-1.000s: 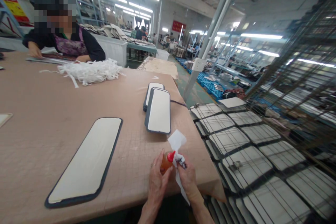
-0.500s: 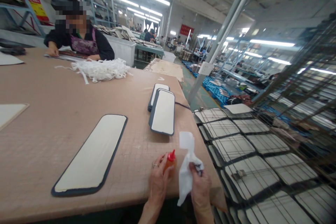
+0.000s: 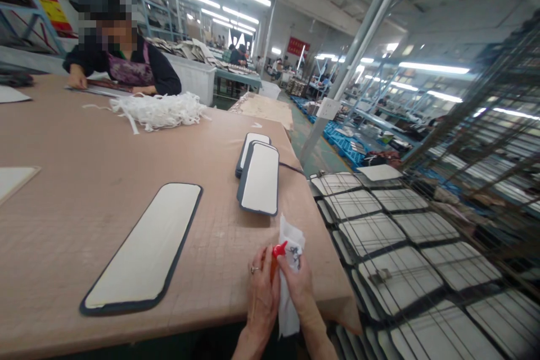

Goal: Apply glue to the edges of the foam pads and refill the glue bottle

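Near the table's front right corner, my left hand (image 3: 262,287) is wrapped round a small squeeze bottle (image 3: 279,250) with a red nozzle cap and an orange body. The bottle leans, its nozzle pointing to the upper right. Close against it, my right hand (image 3: 300,281) grips a crumpled white cloth (image 3: 290,309) with dark marks on it. The right thumb lies by the red cap. Most of the bottle's body is hidden by my fingers. Left of my hands lies a long cream panel (image 3: 145,247) with a dark edge. Beyond them sits a stack of similar panels (image 3: 260,180).
A heap of white strips (image 3: 160,111) lies across the brown-covered table (image 3: 105,163). Behind it a co-worker (image 3: 122,62) sits with both hands on the table. To the right, a wire rack (image 3: 392,236) holds several panels. A grey pole (image 3: 350,62) rises beyond the table's edge.
My right hand has moved left with the cloth, up against the bottle. The bottle has tipped to the right, and the cloth is bunched beside the cap.
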`<action>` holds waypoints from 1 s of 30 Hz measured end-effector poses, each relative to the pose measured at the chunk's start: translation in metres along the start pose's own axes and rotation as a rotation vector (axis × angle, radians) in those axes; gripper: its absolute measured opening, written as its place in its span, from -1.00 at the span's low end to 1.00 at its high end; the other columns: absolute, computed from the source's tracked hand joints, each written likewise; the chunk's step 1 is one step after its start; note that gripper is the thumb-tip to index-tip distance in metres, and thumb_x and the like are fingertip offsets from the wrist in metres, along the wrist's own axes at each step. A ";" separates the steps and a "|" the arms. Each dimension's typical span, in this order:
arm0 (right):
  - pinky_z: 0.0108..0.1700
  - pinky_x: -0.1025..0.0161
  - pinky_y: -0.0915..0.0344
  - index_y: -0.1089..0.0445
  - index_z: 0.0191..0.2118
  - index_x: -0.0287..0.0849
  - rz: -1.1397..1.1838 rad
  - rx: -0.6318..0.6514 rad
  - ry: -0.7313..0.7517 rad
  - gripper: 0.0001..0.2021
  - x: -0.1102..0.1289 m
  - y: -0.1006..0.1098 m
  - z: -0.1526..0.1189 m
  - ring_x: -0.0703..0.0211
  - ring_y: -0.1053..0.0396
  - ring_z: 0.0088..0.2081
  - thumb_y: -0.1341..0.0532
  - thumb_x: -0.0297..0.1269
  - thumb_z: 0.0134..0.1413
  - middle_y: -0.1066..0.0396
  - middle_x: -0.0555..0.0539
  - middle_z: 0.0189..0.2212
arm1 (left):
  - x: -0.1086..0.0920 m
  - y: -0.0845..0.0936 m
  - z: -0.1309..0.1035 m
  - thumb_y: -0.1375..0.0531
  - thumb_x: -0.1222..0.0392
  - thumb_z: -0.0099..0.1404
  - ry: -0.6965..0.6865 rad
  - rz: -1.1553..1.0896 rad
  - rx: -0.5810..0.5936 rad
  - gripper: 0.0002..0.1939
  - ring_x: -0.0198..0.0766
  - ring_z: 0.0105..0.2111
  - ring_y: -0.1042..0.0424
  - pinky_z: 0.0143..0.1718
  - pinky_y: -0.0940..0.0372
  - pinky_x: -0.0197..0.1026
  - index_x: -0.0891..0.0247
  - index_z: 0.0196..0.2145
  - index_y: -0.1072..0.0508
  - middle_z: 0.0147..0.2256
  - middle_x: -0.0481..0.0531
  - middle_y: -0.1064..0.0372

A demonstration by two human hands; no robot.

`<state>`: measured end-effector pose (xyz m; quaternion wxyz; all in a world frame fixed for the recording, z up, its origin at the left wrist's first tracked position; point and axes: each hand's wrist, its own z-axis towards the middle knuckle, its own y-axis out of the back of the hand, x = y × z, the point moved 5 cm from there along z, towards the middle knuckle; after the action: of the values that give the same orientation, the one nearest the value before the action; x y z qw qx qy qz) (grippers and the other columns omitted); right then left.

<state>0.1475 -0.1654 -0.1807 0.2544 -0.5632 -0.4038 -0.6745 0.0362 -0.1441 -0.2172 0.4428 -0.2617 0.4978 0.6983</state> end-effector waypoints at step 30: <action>-0.14 0.07 -0.37 -0.43 -0.17 -0.24 -0.096 0.105 0.088 -0.56 -0.001 0.001 0.012 -0.08 -0.46 -0.24 -0.31 -0.07 -0.19 -0.53 -0.18 -0.29 | 0.013 0.020 0.023 -0.17 0.37 0.10 0.048 -0.285 0.331 -0.43 -0.08 0.09 -0.30 0.12 -0.20 0.07 0.17 0.10 -0.33 0.10 0.16 -0.31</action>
<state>0.1549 -0.1560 -0.1809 0.2683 -0.4987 -0.4536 -0.6881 0.0141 -0.1202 -0.2096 0.5621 -0.2696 0.5738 0.5312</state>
